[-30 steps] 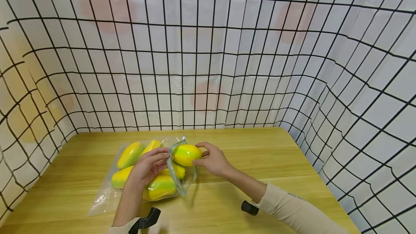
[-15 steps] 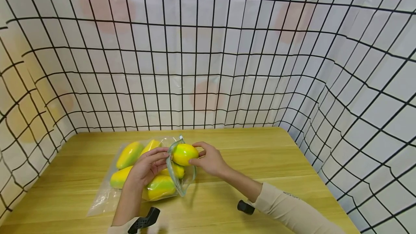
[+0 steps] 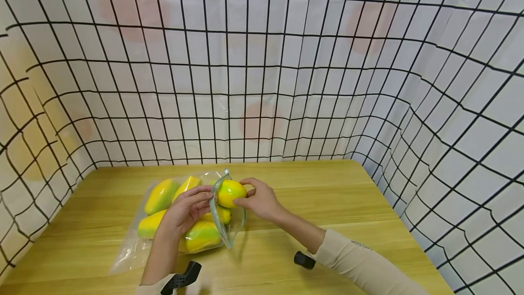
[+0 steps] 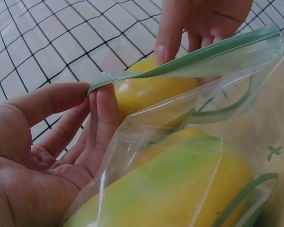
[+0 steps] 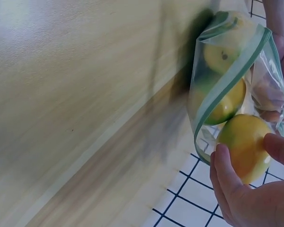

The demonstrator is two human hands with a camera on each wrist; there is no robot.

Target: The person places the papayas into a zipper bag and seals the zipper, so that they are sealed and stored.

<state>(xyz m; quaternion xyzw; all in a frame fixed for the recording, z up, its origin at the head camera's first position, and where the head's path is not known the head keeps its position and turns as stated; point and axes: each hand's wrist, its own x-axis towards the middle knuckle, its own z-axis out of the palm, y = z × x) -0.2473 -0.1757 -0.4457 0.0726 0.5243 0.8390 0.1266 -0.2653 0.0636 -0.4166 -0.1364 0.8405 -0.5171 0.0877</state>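
A clear zip bag [image 3: 130, 253] with a green seal strip [image 4: 217, 51] lies on its side, holding several yellow-green mangoes [image 3: 160, 195]. At its mouth, my left hand [image 3: 186, 209] pinches the strip between thumb and fingers and keeps the opening spread. My right hand [image 3: 262, 200] grips one mango [image 5: 246, 144] by its outer end, fingers on one side and thumb on the other. The mango's inner end sits within the opening, close beside the left fingertips. In the left wrist view, the bag's edge covers part of that mango.
The bag rests on a wood-grain table [image 3: 327, 195]. A white cloth wall with a black grid [image 3: 262, 81] encloses the table's back and sides. Black wrist cameras [image 3: 304, 260] show at both sleeves.
My right hand has moved left, pushing the mango farther into the bag's mouth, so less of it shows outside. The left hand stays at the rim.
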